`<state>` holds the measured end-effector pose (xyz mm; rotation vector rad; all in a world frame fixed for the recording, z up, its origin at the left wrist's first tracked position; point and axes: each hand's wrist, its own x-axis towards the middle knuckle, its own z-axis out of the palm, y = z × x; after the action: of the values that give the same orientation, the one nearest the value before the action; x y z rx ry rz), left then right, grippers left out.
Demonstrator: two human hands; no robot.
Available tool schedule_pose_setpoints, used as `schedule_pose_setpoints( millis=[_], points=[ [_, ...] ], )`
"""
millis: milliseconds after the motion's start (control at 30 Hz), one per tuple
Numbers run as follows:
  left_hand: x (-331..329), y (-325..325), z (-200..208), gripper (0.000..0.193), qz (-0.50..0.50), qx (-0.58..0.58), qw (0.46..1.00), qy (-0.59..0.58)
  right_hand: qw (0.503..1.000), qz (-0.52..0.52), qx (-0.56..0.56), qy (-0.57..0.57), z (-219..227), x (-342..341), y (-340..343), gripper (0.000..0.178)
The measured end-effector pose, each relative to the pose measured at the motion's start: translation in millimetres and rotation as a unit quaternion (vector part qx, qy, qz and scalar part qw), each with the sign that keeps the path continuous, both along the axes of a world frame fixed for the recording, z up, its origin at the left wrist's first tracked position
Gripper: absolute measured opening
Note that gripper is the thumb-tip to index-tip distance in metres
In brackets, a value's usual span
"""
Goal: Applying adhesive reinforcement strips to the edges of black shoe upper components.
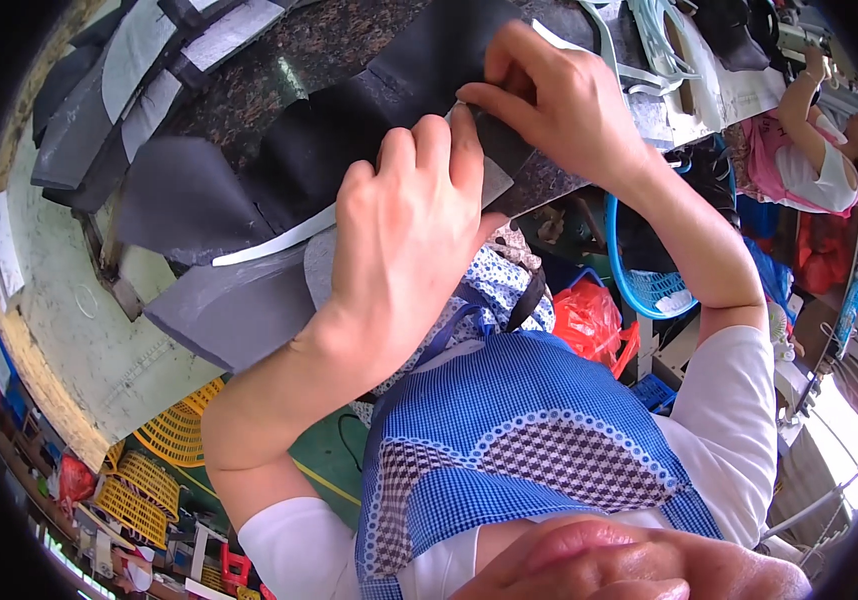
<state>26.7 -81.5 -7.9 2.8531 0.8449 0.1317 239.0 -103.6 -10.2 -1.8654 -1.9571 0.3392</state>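
A black leather-like piece [304, 150] lies along the worktable's near edge, with folds across its middle. A narrow white strip [274, 245] follows its near edge and passes beneath my left hand [399, 215]. The fingers of that hand are bent and held together, pressing on the piece's edge, and they hide what lies under them. My right hand [569, 105] pinches the same edge with thumb and forefinger, just right of my left fingertips. A dark grey flat piece [239, 310] sticks out below the strip, left of my left wrist.
More black and grey cut pieces [109, 100] are stacked at the far left of the worktable [79, 310]. Pale strips [659, 45] lie at the far right. Yellow baskets [139, 495], a blue basket [639, 290] and a red bag [589, 320] are below. A co-worker [799, 150] is at right.
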Motion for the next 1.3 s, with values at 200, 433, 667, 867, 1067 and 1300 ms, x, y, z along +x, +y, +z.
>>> schedule_pose_setpoints(
  millis=[200,433,667,867,1067,1300],
  points=[
    [1.6,22.2,6.1,0.073,-0.040,0.051,0.996,-0.059,0.975,0.141,0.128,-0.117,5.9,-0.1,-27.5,0.040],
    [-33.6,68.2,9.1,0.051,0.106,-0.045,0.986,-0.117,0.993,0.088,0.060,-0.044,-8.1,0.2,-33.9,0.042],
    [-29.8,3.5,-7.3,0.009,-0.105,0.086,0.980,-0.146,0.675,-0.327,-0.440,0.493,50.7,30.3,45.6,0.033],
    [-9.8,-24.0,-4.2,0.016,-0.120,0.185,0.971,0.091,0.972,-0.008,-0.212,0.100,13.1,41.3,28.5,0.023],
    [-5.4,-36.1,0.2,0.008,-0.054,0.207,0.970,0.118,0.921,0.284,0.204,-0.172,-0.2,9.8,-11.9,0.042],
    [-23.9,-24.0,4.9,0.010,-0.032,0.286,0.950,0.118,0.957,0.275,0.078,0.058,-1.7,-4.6,-24.0,0.044]
  ],
)
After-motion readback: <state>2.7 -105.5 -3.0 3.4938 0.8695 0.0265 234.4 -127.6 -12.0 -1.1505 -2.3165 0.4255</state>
